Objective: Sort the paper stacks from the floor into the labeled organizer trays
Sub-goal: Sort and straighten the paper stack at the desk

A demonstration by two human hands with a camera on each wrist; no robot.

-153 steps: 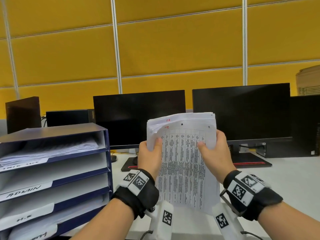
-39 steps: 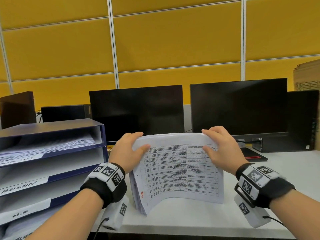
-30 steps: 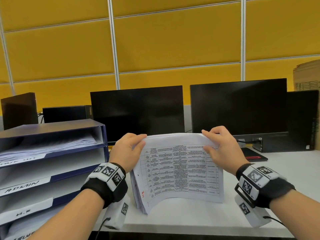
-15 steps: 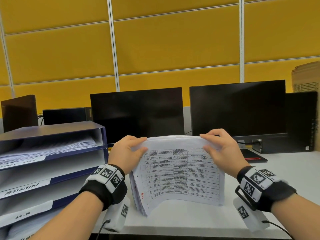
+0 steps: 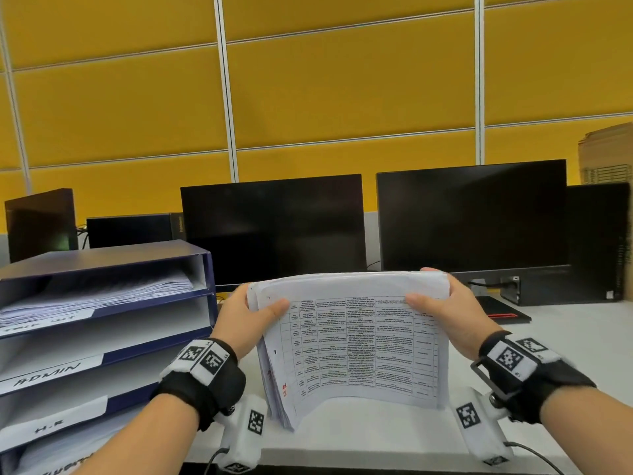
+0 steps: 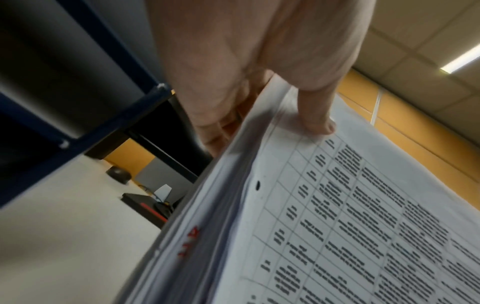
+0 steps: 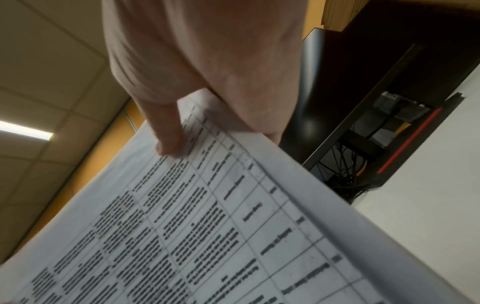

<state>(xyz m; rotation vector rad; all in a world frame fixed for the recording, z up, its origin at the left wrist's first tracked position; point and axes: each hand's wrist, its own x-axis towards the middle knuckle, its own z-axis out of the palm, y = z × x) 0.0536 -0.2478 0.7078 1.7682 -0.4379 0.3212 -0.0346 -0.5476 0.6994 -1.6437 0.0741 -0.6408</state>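
I hold a thick stack of printed sheets (image 5: 356, 344) on its long edge on the white desk (image 5: 565, 341), its top bent towards me. A table is printed on the front sheet, with red writing near the lower left corner. My left hand (image 5: 251, 313) grips the upper left corner, thumb on the front, fingers behind; the left wrist view shows this stack (image 6: 324, 226) and my left hand (image 6: 267, 115). My right hand (image 5: 442, 303) grips the upper right corner the same way; the right wrist view shows this stack (image 7: 207, 226) under my right hand's (image 7: 205, 125) thumb. The blue organizer (image 5: 205, 269) stands to the left.
The organizer's labeled trays include ADMIN (image 5: 48, 373) and H.R (image 5: 51, 430); the top tray holds papers (image 5: 102, 296). Two dark monitors (image 5: 274, 231) stand behind the stack. A cardboard box (image 5: 606, 156) sits at the far right.
Five seconds ago the stack stood on its short edge; now it stands on its long edge. In the last second both hands shifted from the top edge to the upper corners.
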